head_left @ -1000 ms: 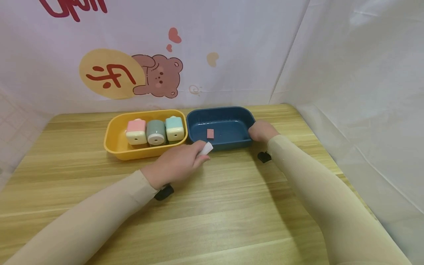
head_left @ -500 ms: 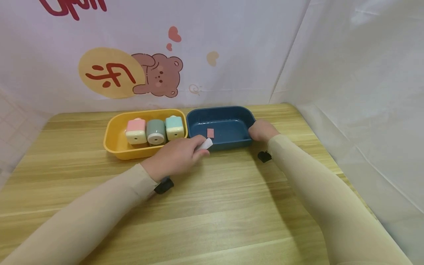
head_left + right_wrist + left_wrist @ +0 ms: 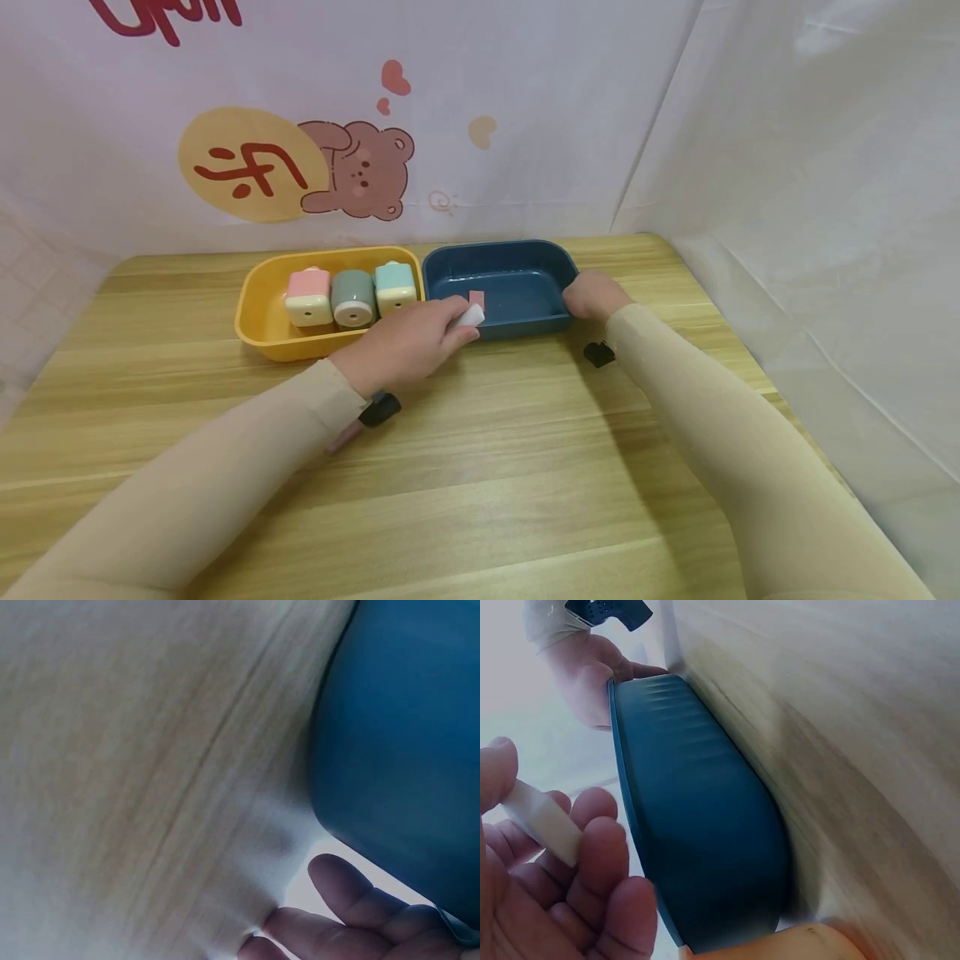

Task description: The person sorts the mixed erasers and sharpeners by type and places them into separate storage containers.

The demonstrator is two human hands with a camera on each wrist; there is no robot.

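Observation:
My left hand (image 3: 401, 346) pinches a small white block that looks like an eraser (image 3: 546, 823) between thumb and fingers. It is held at the front left rim of a dark blue plastic bin (image 3: 517, 329), overlapping that rim in the head view. Inside this bin lies a small pink block, also eraser-like (image 3: 477, 297). At the bin's right end my right hand (image 3: 596, 296) grips the wall, thumb over the rim and fingers outside, as the left wrist view shows.
Left of the blue bin, close against it, stands a yellow bin (image 3: 253, 321) with pink (image 3: 309, 298), grey (image 3: 353, 293) and mint (image 3: 394, 282) pencil sharpeners. A pinkish piece (image 3: 345, 437) shows beside the left sleeve. White printed cloth (image 3: 525, 150) hangs behind the wooden table (image 3: 480, 500).
My left hand has moved up and slightly right with the white eraser, from in front of the blue bin to its rim. The right hand and both bins have stayed put.

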